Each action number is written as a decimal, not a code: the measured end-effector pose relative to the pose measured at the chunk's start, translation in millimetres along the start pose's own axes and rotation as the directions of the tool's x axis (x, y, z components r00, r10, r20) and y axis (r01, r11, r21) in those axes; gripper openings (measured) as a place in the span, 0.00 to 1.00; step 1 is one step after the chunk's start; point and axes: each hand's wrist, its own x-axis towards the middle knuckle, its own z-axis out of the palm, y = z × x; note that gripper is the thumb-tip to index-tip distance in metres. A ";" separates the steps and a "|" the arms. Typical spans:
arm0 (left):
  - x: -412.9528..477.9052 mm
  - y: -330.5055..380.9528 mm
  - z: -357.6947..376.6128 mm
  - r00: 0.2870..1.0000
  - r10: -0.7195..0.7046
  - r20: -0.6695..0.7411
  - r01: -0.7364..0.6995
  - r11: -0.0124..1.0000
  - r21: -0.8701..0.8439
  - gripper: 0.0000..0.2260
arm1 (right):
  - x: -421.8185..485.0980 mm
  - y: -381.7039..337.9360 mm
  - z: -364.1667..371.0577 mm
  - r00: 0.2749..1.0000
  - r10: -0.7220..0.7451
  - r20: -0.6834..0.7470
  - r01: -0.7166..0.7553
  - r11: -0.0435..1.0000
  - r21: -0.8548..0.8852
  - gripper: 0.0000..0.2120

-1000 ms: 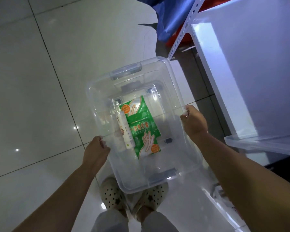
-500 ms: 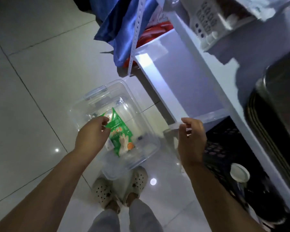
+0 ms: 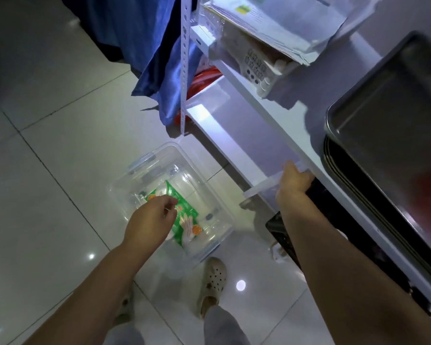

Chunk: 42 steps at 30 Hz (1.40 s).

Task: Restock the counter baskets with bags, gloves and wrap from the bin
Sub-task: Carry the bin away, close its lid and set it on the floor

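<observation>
On the floor beside the shelf (image 3: 271,113), the bin (image 3: 144,165) holds the glove pack (image 3: 184,215). My left hand (image 3: 149,217) hovers above, fingers loosely curled, empty; my right hand (image 3: 294,183) grips a clear lid (image 3: 259,189). Best move, I judge — reach straight down and pinch the pack's top edge.

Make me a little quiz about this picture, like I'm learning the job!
1. True or false: the clear bin stands on the shelf.
2. What colour is the glove packet inside the bin? A red, B green, C blue.
3. Which hand grips the clear lid at the shelf edge?

Key
1. False: it stands on the tiled floor.
2. B.
3. The right hand.
</observation>
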 end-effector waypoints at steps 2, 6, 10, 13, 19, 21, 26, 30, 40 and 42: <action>2.5 -9.1 -5.3 1.000 0.018 0.022 -0.018 1.000 -0.004 0.09 | -1.3 5.4 -4.3 1.000 0.009 0.011 -0.009 1.000 -0.017 0.28; 8.4 -32.2 -25.7 0.995 0.077 0.068 -0.077 0.997 -0.001 0.09 | -17.5 16.6 -14.3 0.996 0.021 0.085 -0.015 0.997 -0.076 0.18; 11.2 -65.4 -57.4 0.987 0.135 0.088 -0.137 0.990 0.016 0.09 | -61.9 29.0 -7.6 0.989 -0.066 0.129 0.077 0.993 -0.085 0.13; 16.0 -87.4 -81.4 0.980 0.161 0.112 -0.170 0.983 0.068 0.08 | -109.4 56.1 9.2 0.978 -0.058 0.201 0.098 0.975 -0.199 0.13; 22.6 -111.3 -128.5 0.962 0.247 0.112 -0.261 0.957 0.130 0.10 | -198.9 119.7 37.8 0.932 -0.151 0.328 0.274 0.887 -0.371 0.14; 24.9 -114.9 -135.6 0.953 0.275 0.125 -0.294 0.941 0.170 0.12 | -217.5 139.5 35.7 0.894 -0.218 0.391 0.405 0.767 -0.498 0.13; 30.8 -118.1 -117.8 0.893 0.387 0.229 -0.443 0.847 0.294 0.20 | -230.9 187.9 22.4 0.653 -0.430 0.623 0.752 0.271 -0.601 0.14; 39.0 -132.9 -77.3 0.801 0.490 0.345 -0.599 0.677 0.427 0.30 | -209.5 228.6 15.0 0.429 -0.495 0.755 0.872 0.009 -0.490 0.16; 60.7 -212.3 31.9 0.615 0.541 0.574 -0.780 0.306 0.546 0.21 | -154.5 352.3 31.5 0.243 -0.361 0.900 0.941 -0.138 -0.309 0.20; 63.4 -228.4 50.3 0.602 0.553 0.576 -0.789 0.301 0.535 0.21 | -142.2 373.2 32.8 0.234 -0.359 0.903 0.945 -0.135 -0.299 0.21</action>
